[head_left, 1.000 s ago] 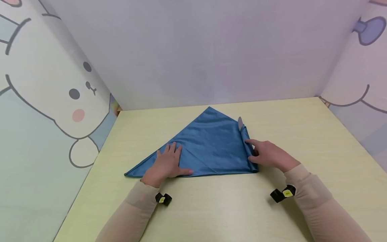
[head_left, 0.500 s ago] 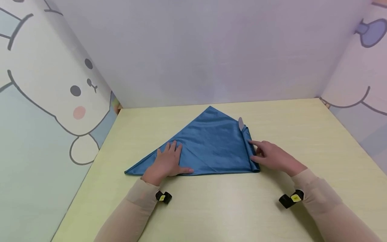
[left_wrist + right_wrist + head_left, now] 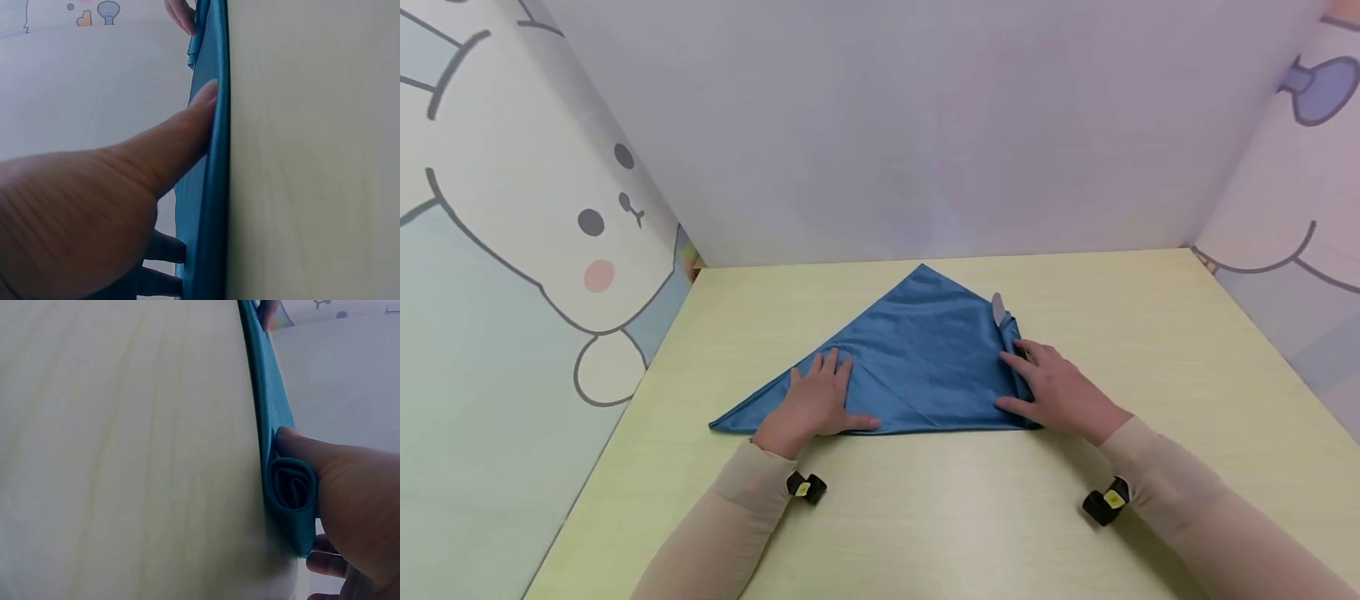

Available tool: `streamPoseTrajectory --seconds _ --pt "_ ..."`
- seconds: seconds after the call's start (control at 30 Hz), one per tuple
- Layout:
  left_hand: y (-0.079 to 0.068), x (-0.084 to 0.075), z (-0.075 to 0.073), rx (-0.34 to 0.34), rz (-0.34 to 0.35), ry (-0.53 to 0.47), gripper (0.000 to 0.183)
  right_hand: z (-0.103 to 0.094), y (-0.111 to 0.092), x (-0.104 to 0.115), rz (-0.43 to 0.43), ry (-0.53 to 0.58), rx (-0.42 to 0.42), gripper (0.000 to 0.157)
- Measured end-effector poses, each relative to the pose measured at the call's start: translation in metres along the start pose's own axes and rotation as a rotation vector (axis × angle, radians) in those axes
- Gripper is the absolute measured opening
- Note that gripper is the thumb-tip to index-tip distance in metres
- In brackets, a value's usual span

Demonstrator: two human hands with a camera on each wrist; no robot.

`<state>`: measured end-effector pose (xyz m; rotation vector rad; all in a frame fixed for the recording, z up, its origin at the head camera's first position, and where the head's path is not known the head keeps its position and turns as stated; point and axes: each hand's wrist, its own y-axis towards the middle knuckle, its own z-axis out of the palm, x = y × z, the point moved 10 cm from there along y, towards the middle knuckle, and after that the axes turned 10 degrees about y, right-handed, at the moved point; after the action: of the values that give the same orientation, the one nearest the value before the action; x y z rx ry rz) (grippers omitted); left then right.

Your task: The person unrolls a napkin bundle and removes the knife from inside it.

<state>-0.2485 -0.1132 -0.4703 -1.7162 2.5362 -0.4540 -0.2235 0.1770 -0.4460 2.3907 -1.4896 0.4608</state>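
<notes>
A shiny blue cloth (image 3: 925, 358) lies folded in a triangle-like shape on the table, its right end rolled into a tube (image 3: 292, 487) whose spiral end shows in the right wrist view. A flat grey piece with a rounded tip (image 3: 997, 308) sticks out of the roll's far end; the rest is hidden. My left hand (image 3: 812, 404) rests flat on the cloth's left part, fingers spread, thumb (image 3: 203, 100) along the near edge. Lying over the roll, my right hand (image 3: 1060, 392) has its thumb (image 3: 300, 444) and extended fingers reaching onto the cloth left of it.
The pale wooden table (image 3: 925, 517) extends around the cloth on all sides. Behind it stands a plain light wall panel (image 3: 925, 125). Cartoon-printed panels (image 3: 535, 233) flank the table left and right. Both wrists wear small black cameras (image 3: 1105, 502).
My right hand first shifts slightly right along with the roll's side, then moves left over the roll, its fingers spreading onto the cloth. My left hand stays put.
</notes>
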Motion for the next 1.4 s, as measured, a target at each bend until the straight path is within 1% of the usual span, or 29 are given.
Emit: streamPoseTrajectory --seconds 0.13,0.43,0.6,0.77,0.9,1.1,1.4 --pt "0.000 0.000 0.000 -0.001 0.001 0.002 0.117 0.004 0.001 -0.002 0.016 -0.021 0.013 0.079" --pt "0.000 0.000 0.000 0.009 -0.002 0.013 0.117 0.005 0.000 -0.004 0.032 -0.086 0.037 0.077" --pt "0.000 0.000 -0.001 0.001 -0.002 0.012 0.117 0.002 -0.002 -0.004 0.041 -0.112 0.026 0.073" --pt "0.000 0.001 0.002 0.018 -0.003 0.008 0.118 0.001 -0.003 -0.005 0.045 -0.126 0.018 0.070" --pt "0.000 0.001 0.002 0.015 -0.002 0.009 0.118 0.000 -0.004 -0.006 0.037 -0.142 -0.002 0.068" --pt "0.001 0.001 0.002 0.014 -0.003 0.009 0.118 -0.001 -0.005 -0.008 0.035 -0.134 -0.015 0.066" --pt "0.001 0.001 0.003 0.006 -0.004 0.017 0.118 -0.004 -0.005 -0.012 0.033 -0.091 -0.039 0.061"
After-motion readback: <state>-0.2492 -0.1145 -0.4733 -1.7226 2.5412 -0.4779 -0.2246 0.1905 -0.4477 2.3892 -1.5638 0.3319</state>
